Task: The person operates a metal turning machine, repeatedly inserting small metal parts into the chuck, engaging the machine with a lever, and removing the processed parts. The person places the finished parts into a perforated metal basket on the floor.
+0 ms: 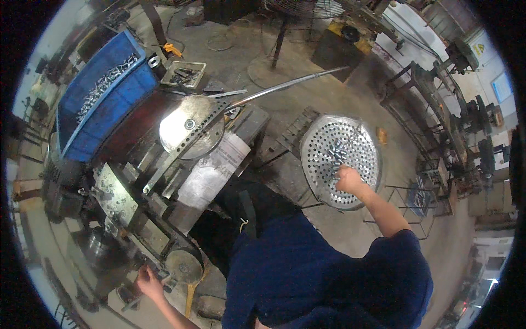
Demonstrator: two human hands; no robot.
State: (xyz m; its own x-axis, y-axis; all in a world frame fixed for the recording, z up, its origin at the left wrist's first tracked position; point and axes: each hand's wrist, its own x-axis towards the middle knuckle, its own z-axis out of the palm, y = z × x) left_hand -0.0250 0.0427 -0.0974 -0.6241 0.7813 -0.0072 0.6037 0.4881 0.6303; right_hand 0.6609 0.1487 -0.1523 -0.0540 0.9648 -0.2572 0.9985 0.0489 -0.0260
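Observation:
My right hand [349, 180] is over a round perforated metal disc [316, 176] at the right. Its fingers are closed at the edge of a pile of short shiny metal cylinders [336, 147] and seem to pinch one, mostly hidden by the hand. My left hand [149, 281] is at the lower left, beside the belt-driven machine [155, 241]. Its fingers are curled together at a small dark part of that machine; what they grip is too small to make out.
A blue bin [112, 118] of metal pieces stands at the far left, near a small tray [184, 74]. A long metal lever [285, 86] crosses a round plate [183, 123] on the bench. A paper sheet [215, 170] lies nearby. A fan [307, 7] stands at the back.

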